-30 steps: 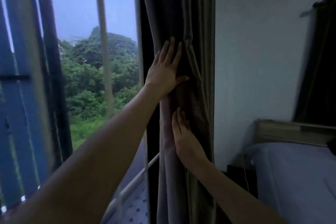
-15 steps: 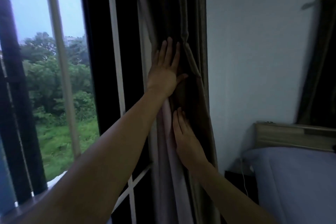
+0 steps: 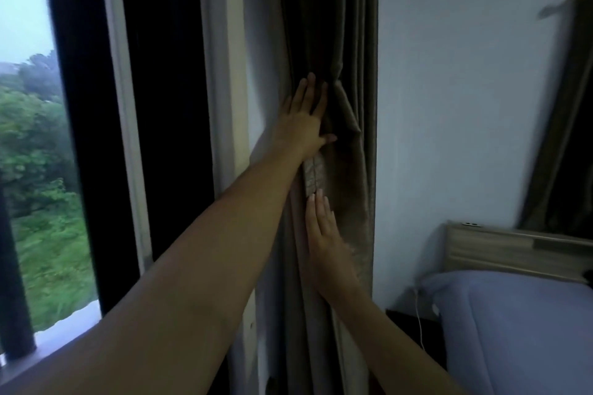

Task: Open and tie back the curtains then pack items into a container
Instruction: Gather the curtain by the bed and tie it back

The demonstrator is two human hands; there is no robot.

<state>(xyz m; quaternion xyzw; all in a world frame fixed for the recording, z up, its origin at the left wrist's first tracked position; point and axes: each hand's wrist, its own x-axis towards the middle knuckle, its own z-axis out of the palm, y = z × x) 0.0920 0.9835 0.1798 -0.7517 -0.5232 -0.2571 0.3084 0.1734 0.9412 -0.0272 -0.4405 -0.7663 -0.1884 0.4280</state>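
Note:
A dark olive-brown curtain (image 3: 349,51) hangs bunched in a narrow column between the window frame and the white wall. My left hand (image 3: 303,120) lies flat on its folds at mid height, fingers pointing up, thumb spread to the right. My right hand (image 3: 324,234) presses flat on the fabric just below, fingers up. Between the two hands a lighter patterned strip of cloth (image 3: 313,175) shows; I cannot tell if it is a tie-back or lining. Neither hand grips anything.
The white window frame (image 3: 221,74) stands left of the curtain, with green trees outside. At the right are a bed with a bluish pillow (image 3: 513,314), a wooden headboard (image 3: 513,247), a dark nightstand with a white cable (image 3: 418,314), and another dark curtain (image 3: 568,138).
The view has swung right, so the window pane has slid left. Both hands stay flat on the bunched curtain. The patterned strip between them now shows.

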